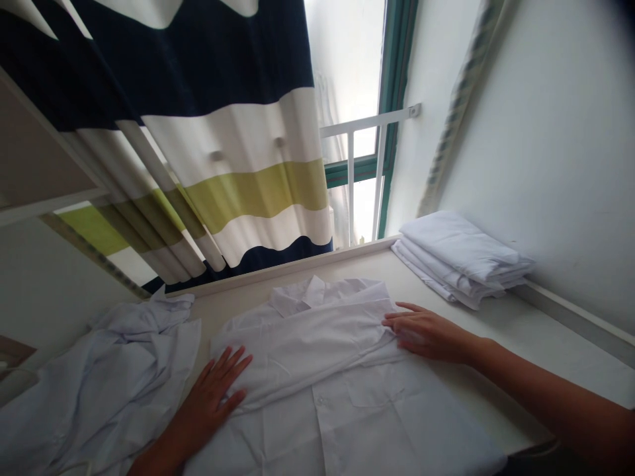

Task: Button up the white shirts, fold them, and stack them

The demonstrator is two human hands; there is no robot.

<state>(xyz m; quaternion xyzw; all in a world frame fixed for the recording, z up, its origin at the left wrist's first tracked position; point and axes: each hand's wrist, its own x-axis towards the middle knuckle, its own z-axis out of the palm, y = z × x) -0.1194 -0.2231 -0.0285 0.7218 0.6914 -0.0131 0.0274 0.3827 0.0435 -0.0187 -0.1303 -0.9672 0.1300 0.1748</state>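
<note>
A white collared shirt (362, 416) lies front up on the table, its collar at the far end and its button placket down the middle. One sleeve (307, 347) is laid across the chest. My left hand (215, 390) rests on the shirt near the left end of that sleeve, fingers spread and flat. At the right end of the sleeve, my right hand (429, 334) touches the cloth with its fingers stretched out and apart. Part of the cloth beneath the right palm is hidden.
Several folded white garments (461, 254) are stacked at the back right against the wall. A rumpled pile of white cloth (119, 377) lies to the left. Behind the white table (536, 337) hang a striped curtain (238, 145) and a white railing (367, 123) before the window.
</note>
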